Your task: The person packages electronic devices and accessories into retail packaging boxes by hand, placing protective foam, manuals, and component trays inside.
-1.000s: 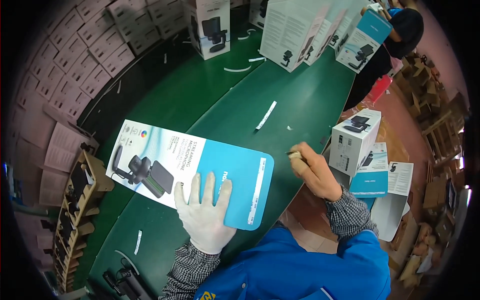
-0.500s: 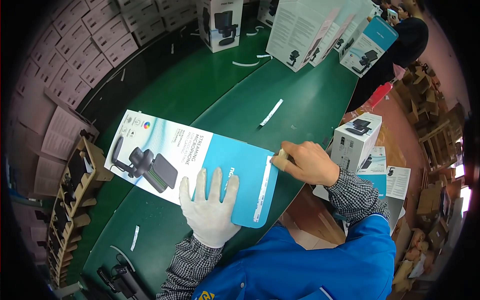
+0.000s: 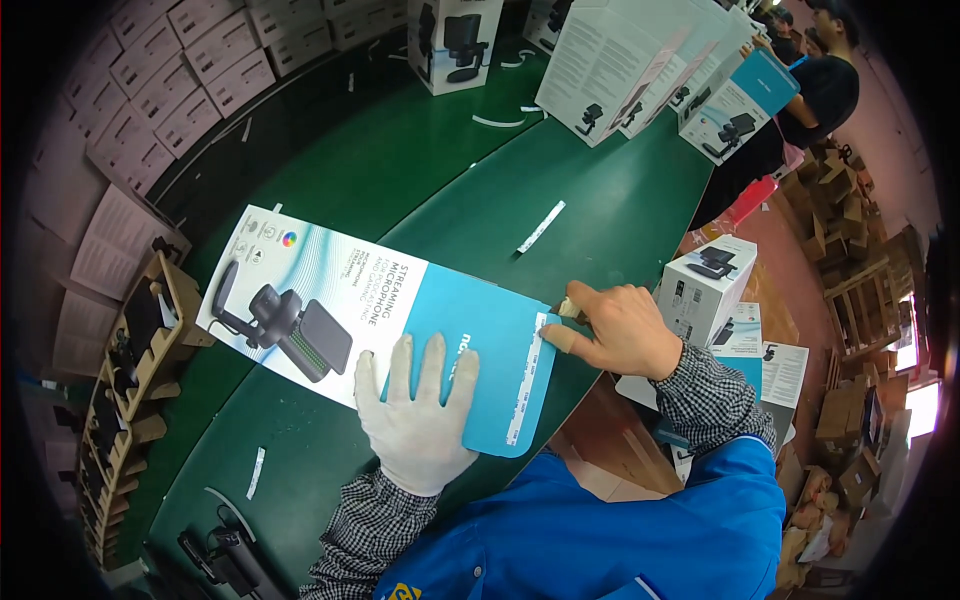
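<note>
A flat carton point(image 3: 385, 285), white and blue with a microphone picture, lies slanted across the green table before me. My left hand point(image 3: 415, 415), in a white glove, rests on its blue part with the fingers spread. A pale printed strip point(image 3: 527, 385) runs along the blue end flap. At the strip's far end is my right hand point(image 3: 620, 330), bare except for beige covers on thumb and index finger. Its fingers are bent together at the flap's corner, the thumb touching the strip. Whatever may be between the fingertips is too small to make out.
Loose pale strips point(image 3: 541, 228) lie on the table point(image 3: 600, 210). Cartons point(image 3: 610, 70) stand at the far side, near a person in dark clothes point(image 3: 825, 85). More boxes point(image 3: 705, 285) are at right. A black microphone point(image 3: 235, 560) lies at lower left beside a wooden rack point(image 3: 150, 370).
My right thumb and index finger have shifted slightly at the flap's corner. The left hand stays flat on the carton. The whole view has turned a little.
</note>
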`<control>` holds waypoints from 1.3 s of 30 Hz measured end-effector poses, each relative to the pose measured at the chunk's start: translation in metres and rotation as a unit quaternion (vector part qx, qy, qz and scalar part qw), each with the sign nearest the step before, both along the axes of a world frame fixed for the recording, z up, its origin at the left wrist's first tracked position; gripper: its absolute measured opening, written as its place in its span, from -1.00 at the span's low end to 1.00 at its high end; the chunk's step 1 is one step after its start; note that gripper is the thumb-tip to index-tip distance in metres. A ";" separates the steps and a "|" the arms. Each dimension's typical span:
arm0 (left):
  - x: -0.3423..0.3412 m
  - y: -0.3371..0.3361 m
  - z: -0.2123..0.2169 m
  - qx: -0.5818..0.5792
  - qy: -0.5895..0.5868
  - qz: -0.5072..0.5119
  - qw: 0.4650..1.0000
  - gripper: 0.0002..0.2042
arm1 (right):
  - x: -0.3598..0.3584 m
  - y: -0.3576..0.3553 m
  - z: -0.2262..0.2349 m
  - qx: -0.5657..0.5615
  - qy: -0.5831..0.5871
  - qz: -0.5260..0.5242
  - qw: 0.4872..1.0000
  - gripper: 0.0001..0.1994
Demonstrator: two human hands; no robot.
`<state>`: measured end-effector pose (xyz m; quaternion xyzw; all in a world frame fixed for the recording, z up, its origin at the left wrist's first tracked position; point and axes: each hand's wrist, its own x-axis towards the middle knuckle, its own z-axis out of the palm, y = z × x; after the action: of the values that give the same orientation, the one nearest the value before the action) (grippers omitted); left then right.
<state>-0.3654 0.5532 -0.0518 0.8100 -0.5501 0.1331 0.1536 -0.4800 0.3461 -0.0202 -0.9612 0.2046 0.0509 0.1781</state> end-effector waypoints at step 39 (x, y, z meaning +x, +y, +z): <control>0.126 -0.024 0.162 -0.353 0.180 0.167 0.903 -0.66 | 0.011 -0.073 -0.065 -0.127 -0.480 -0.334 0.801 -0.76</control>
<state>-0.2398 0.5290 0.1104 0.7926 -0.2871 0.1941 0.5016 -0.4686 0.2728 -0.0848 -0.7486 0.4062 -0.5061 0.1359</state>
